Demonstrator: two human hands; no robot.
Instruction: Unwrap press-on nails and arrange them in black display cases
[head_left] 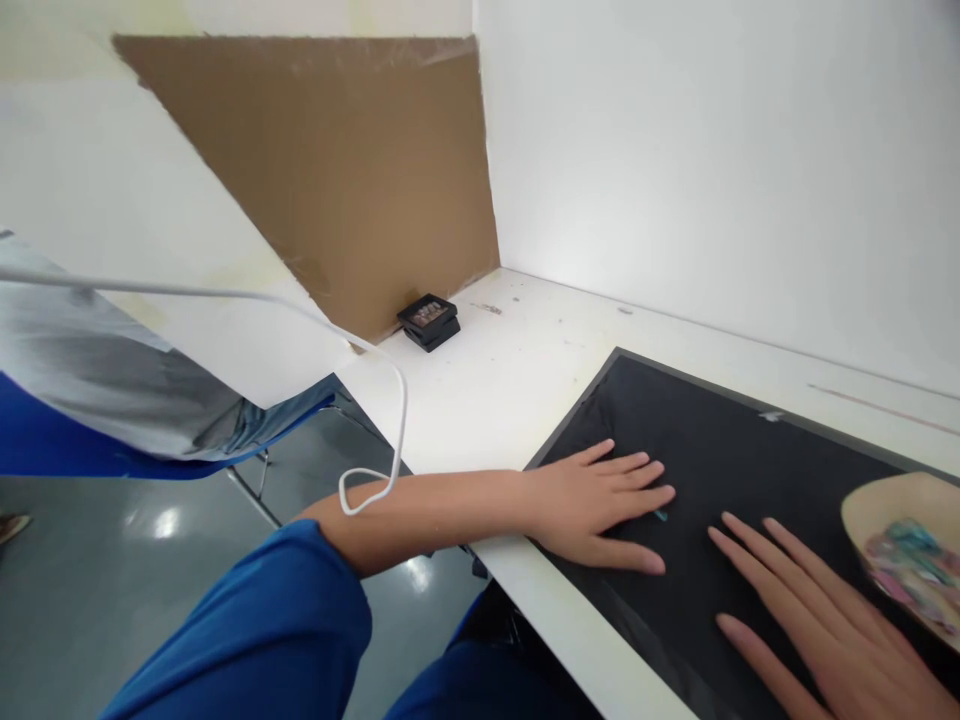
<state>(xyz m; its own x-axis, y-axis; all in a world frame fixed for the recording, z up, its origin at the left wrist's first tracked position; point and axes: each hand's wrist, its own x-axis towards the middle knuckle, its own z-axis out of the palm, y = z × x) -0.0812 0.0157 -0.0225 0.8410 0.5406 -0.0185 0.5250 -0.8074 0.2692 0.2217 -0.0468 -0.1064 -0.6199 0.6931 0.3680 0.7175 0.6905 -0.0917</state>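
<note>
While seen from above the near edge, far left taken up by a seated person's grey top and blue seat [112, 380], no hands showing. Next, a white cable [397, 420] looping down over the table [487, 380] edge toward the forearm. Behind it, a cardboard sheet [337, 170] leaning on the far wall, with small black boxes [429, 320] stacked at its foot. Further right, left hand [600, 505] lying palm-down on the near-left corner of the black mat [750, 420], fingers straight and slightly fanned, gripping nothing. Just beside those fingertips, a tiny teal scrap [660, 515] on the mat, touching or nearly so; hard to tell which. Then right hand [825, 630], also flat on the mat, fingers long and spread wide, empty. At the far right edge, a paper tray [862, 500] heaped with coloured pieces [911, 565]. Judging by this: barely anything out on the mat, only that one scrap; the heap in the tray untouched, so nearly all of the handling left to do.
</note>
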